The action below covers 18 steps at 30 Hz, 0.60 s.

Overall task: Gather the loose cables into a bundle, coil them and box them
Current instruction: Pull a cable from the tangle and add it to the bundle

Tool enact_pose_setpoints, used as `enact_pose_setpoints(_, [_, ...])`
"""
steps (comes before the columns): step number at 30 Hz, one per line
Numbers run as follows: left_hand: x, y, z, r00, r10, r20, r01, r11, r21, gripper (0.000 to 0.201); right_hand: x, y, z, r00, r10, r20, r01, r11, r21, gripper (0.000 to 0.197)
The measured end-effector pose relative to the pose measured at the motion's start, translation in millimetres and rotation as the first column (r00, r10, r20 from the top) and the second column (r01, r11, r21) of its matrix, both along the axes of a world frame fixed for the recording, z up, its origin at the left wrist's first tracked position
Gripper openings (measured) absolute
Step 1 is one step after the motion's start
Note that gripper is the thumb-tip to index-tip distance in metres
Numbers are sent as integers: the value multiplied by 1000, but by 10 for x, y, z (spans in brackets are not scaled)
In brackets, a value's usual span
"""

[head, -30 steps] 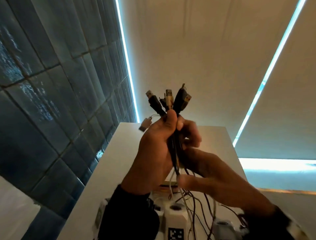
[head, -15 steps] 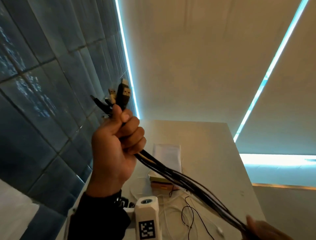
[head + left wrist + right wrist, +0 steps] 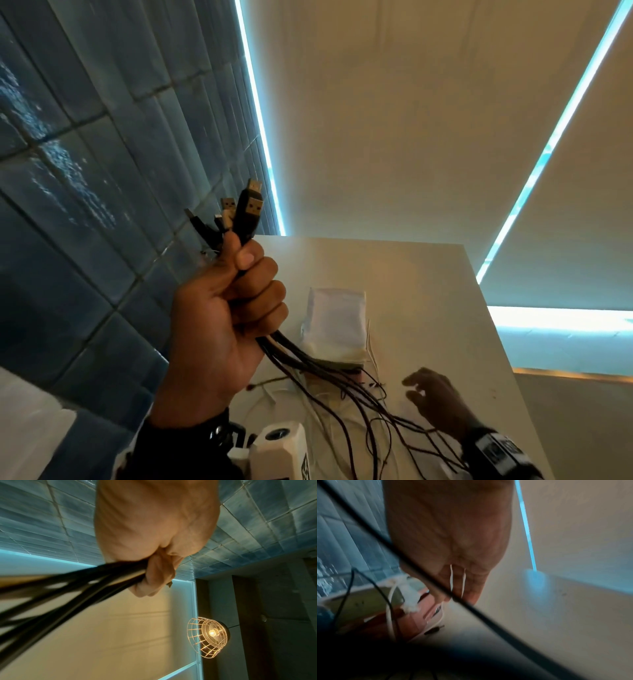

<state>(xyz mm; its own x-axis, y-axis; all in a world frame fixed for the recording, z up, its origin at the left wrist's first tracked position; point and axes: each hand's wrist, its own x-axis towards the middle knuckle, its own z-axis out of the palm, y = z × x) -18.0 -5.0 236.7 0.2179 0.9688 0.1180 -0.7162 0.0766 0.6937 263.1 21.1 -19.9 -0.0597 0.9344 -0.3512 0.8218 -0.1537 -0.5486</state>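
Observation:
My left hand [image 3: 226, 308] is raised over the white table [image 3: 428, 274] and grips a bundle of dark cables [image 3: 308, 363] in a fist. Several USB plugs [image 3: 251, 212] stick up above the thumb. The cables trail down and to the right, fanning out over the table. The left wrist view shows the same fist [image 3: 154, 534] round the blurred black cables [image 3: 77, 585]. My right hand [image 3: 435, 397] hovers low at the right with fingers spread and relaxed, among the loose strands. A black cable [image 3: 488, 616] crosses in front of its fingers [image 3: 467, 588].
A box with a white cover [image 3: 337, 318] stands mid-table behind the cables; it appears red and green [image 3: 426, 605] in the right wrist view. Thin white cables [image 3: 274, 401] lie on the table. A blue tiled wall [image 3: 85, 205] runs along the left. The table's right edge [image 3: 507, 359] is close to my right hand.
My left hand carried the bundle up and left, then held still. My right hand slid down the cables to the lower right, let them go, and now hovers with spread fingers over the table.

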Motion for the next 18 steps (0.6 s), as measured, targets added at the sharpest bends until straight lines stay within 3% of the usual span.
enact_pose_setpoints(2, [-64, 37, -56, 1000, -12, 7, 12, 1000, -8, 35, -59, 138, -358, 987, 106, 119, -107, 994, 4, 29])
enact_pose_setpoints(4, [-137, 78, -120, 993, -95, 74, 95, 995, 3, 33, -174, 244, -607, 987, 104, 122, -107, 994, 15, 37])
enact_pose_setpoints(7, [-219, 102, -170, 973, -184, 140, 184, 983, 13, 30, -297, 305, -678, 980, 97, 172, -108, 993, 56, 25])
enact_pose_setpoints(14, [-135, 39, -152, 995, 47, -92, -54, 996, -73, 35, -393, 283, -804, 972, 128, 196, -154, 980, 123, 17])
enact_pose_setpoints(18, [-114, 28, -141, 990, 63, -124, -73, 994, -76, 37, -328, 266, -745, 976, 169, 137, -181, 980, 84, 9])
